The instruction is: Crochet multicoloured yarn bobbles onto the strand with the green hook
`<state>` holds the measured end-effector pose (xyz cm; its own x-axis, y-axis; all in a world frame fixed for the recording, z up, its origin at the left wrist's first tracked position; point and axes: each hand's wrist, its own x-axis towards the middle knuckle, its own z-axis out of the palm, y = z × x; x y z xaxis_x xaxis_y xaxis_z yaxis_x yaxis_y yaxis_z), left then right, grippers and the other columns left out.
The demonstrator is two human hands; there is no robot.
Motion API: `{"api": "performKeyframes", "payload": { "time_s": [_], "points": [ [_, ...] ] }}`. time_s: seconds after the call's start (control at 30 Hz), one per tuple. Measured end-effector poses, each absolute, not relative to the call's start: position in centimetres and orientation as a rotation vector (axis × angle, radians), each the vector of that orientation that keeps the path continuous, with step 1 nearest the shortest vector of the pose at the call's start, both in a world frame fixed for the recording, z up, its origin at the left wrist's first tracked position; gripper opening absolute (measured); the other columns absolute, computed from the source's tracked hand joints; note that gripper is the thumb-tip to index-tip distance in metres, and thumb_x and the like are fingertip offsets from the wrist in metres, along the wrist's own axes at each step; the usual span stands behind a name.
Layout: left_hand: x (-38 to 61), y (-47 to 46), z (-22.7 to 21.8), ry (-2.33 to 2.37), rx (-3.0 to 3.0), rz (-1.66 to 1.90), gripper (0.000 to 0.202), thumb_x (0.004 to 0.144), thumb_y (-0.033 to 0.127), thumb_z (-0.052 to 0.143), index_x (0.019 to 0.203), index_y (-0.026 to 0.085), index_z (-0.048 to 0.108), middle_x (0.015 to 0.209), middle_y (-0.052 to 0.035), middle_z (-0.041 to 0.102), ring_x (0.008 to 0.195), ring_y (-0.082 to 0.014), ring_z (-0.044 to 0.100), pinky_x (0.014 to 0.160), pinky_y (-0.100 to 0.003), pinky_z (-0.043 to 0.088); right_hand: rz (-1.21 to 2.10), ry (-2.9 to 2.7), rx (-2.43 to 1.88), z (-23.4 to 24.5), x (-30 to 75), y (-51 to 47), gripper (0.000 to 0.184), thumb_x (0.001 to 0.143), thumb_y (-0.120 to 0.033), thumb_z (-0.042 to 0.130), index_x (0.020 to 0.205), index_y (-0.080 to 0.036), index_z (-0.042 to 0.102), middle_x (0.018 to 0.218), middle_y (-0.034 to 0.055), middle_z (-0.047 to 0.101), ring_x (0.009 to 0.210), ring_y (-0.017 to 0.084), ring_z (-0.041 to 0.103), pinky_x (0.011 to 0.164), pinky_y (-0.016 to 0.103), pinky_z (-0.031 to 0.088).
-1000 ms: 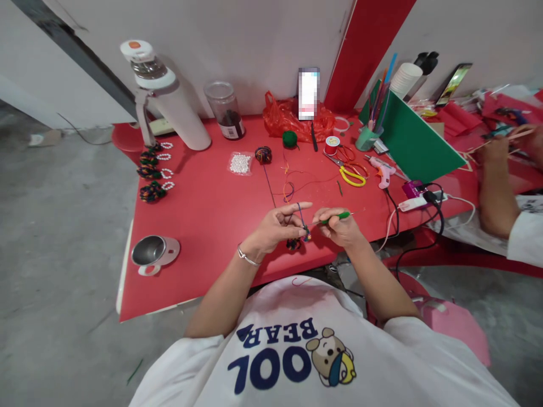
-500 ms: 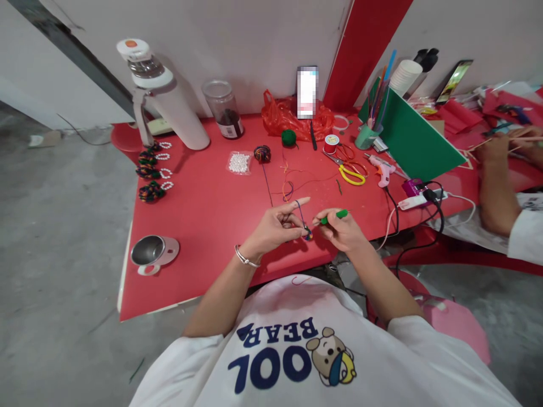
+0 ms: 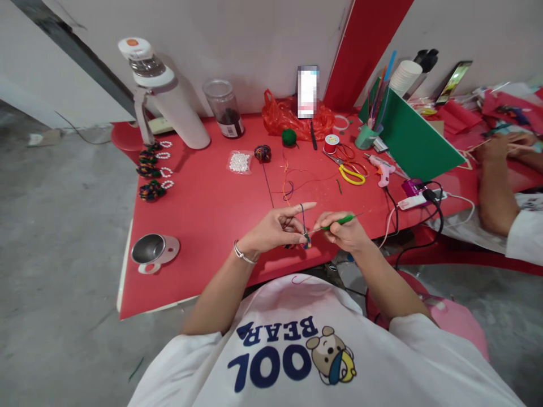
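Observation:
My left hand (image 3: 280, 227) pinches a small multicoloured crochet piece (image 3: 307, 241) between thumb and fingers. Dark yarn (image 3: 304, 217) runs from that piece up over the outstretched index finger. In my right hand (image 3: 341, 233) is a crochet hook (image 3: 339, 221) with a green handle, its thin metal tip at the crochet piece. Beyond my hands lies a multicoloured yarn ball (image 3: 262, 153), with a strand trailing toward my left hand. A green yarn ball (image 3: 289, 137) sits just behind it. Loose orange and dark strands (image 3: 288, 191) curl on the red table (image 3: 203, 215).
At left stand a white bottle (image 3: 180, 113), a mug (image 3: 155, 251) and several finished yarn pieces with bead loops (image 3: 151, 190). A bead packet (image 3: 240, 162), yellow-handled pliers (image 3: 351, 175), a glue gun (image 3: 383, 171) and a power strip (image 3: 418, 200) lie around. A co-worker's arm (image 3: 496, 181) is at right.
The hook's tip has moved left to the crochet piece, and its handle has tilted. My left index finger, with the yarn over it, has shifted slightly right.

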<state>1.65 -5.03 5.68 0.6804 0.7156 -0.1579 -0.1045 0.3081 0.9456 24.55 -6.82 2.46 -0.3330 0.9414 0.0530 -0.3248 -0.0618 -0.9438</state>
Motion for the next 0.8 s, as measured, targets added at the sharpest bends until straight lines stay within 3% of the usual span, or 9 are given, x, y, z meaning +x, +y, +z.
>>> {"api": "performKeyframes", "payload": {
  "time_s": [0.37, 0.6, 0.8],
  "points": [
    [1.1, -4.7, 5.3, 0.595, 1.059, 0.494, 0.093, 0.066, 0.022, 0.091, 0.150, 0.017, 0.052, 0.076, -0.0056, 0.074, 0.062, -0.0133, 0.066, 0.056, -0.020, 0.047, 1.533, -1.377, -0.623, 2.5, 25.1, -6.4, 0.029, 0.074, -0.051, 0.085, 0.084, -0.024, 0.083, 0.084, 0.0061, 0.078, 0.047, 0.007, 0.057, 0.044, 0.020, 0.046],
    [0.8, -4.3, 4.9, 0.537, 1.023, 0.455, 0.091, 0.063, 0.021, 0.092, 0.147, 0.018, 0.056, 0.075, -0.0065, 0.074, 0.061, -0.0140, 0.066, 0.056, -0.021, 0.048, 1.495, -1.496, -0.604, 3.6, 25.0, -5.9, 0.025, 0.071, -0.049, 0.088, 0.082, -0.027, 0.084, 0.083, 0.0073, 0.080, 0.062, 0.013, 0.067, 0.058, 0.026, 0.055],
    [0.6, -3.7, 4.6, 0.471, 1.034, 0.411, 0.090, 0.064, 0.021, 0.090, 0.148, 0.018, 0.055, 0.076, -0.0080, 0.075, 0.061, -0.0145, 0.065, 0.055, -0.022, 0.049, 1.467, -1.607, -0.551, 4.6, 25.0, -5.3, 0.022, 0.073, -0.047, 0.086, 0.085, -0.028, 0.084, 0.084, 0.0061, 0.081, 0.070, 0.016, 0.072, 0.078, 0.034, 0.061]
  ]
}}
